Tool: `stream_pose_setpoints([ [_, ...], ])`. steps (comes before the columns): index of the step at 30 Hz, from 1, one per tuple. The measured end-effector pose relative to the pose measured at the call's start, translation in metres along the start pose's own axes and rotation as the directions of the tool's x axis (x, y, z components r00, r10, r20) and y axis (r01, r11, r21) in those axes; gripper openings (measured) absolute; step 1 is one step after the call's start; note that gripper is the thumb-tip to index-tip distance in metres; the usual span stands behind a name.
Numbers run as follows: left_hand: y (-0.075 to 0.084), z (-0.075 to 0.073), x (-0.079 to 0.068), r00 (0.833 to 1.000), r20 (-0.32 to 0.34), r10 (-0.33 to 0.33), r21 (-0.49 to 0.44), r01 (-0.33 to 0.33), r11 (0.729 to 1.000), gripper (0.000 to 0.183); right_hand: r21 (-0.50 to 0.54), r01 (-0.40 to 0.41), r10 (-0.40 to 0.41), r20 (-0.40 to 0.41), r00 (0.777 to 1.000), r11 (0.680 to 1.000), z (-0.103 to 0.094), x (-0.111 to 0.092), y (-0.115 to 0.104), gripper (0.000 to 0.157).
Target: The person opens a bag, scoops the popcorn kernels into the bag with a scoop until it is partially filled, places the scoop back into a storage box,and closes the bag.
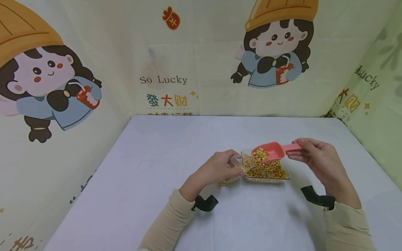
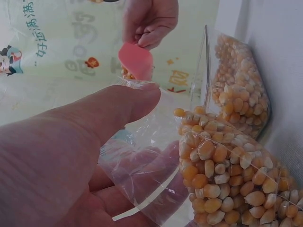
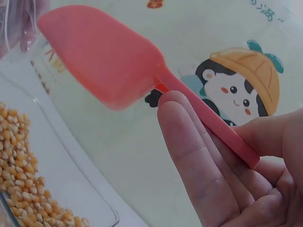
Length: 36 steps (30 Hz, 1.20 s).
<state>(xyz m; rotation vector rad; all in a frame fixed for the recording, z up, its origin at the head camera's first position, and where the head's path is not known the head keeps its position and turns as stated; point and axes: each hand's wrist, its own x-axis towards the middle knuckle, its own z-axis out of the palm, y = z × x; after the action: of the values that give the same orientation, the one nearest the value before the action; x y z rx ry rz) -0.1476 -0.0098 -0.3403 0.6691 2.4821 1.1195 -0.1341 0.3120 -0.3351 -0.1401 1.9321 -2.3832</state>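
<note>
My left hand holds the mouth of a clear plastic bag spread between thumb and fingers. Corn kernels fill the bag's lower part, which rests on the table. In my right hand, thumb and fingers grip the handle of a pink scoop carrying a small heap of corn kernels. The scoop's tip is at the bag's opening, over a clear rectangular container of corn. From the right wrist view, only the scoop's underside shows, so its load is hidden there.
A white table lies under everything. Printed cloth with cartoon figures hangs behind it and at both sides. The container stands just right of the bag. A black wrist mount sits at my left cuff, another at the right.
</note>
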Motion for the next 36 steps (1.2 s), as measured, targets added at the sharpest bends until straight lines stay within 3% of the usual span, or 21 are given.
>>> stream_pose_setpoints([
  [17, 0.001, 0.0, -0.001, 1.0, 0.003, -0.003, -0.017, 0.003, 1.0, 0.048, -0.149, -0.009, 0.006, -0.024, 1.0, 0.989, 0.025, -0.003, -0.008, 0.03],
  [22, 0.001, -0.001, -0.001, 1.0, 0.0, 0.002, -0.003, -0.002, 1.0, 0.047, -0.264, -0.022, 0.012, -0.039, 0.999, 0.964, 0.033, -0.003, -0.011, 0.039],
  [28, 0.003, -0.001, -0.002, 1.0, 0.006, -0.011, -0.016, 0.011, 1.0, 0.047, -0.341, 0.005, -0.021, -0.041, 0.999, 0.94, 0.041, -0.006, -0.015, 0.038],
  [36, 0.004, 0.0, -0.002, 1.0, 0.001, -0.03, -0.013, 0.031, 0.999, 0.049, -0.477, 0.032, -0.057, -0.038, 0.998, 0.878, 0.051, -0.009, -0.02, 0.038],
])
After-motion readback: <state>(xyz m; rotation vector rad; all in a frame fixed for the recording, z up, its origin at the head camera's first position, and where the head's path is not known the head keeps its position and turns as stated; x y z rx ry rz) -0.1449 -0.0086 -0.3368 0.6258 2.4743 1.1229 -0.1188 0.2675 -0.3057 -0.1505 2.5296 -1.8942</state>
